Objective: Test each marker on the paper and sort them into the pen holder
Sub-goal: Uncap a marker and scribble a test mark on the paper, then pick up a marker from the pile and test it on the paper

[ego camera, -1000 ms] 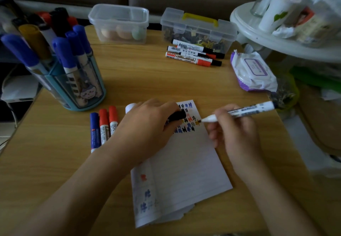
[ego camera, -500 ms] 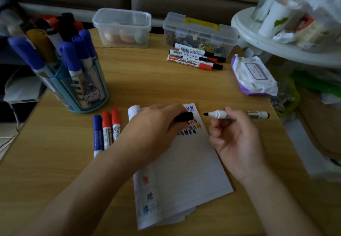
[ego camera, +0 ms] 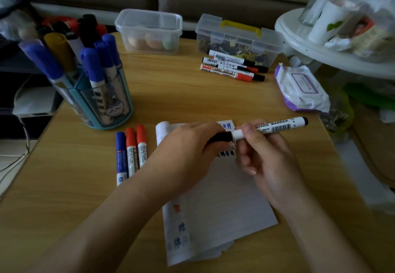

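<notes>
Now over the tip bare a moment ago, black cap (ego camera: 220, 137) on our marker (ego camera: 271, 126), our left hand (ego camera: 188, 151) curled round it, right hand (ego camera: 269, 159) pinching the barrel, above the paper (ego camera: 224, 204), midway between the table (ego camera: 85, 187) side edges

Marker (ego camera: 275, 125) tip hidden — paper (ego camera: 224, 198) scribbles partly covered

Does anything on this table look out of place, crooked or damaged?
Only the paper: its top left corner is curled into a roll beside the left hand, and lower sheets stick out unevenly at its bottom edge. Nothing looks spilled or broken.
</notes>
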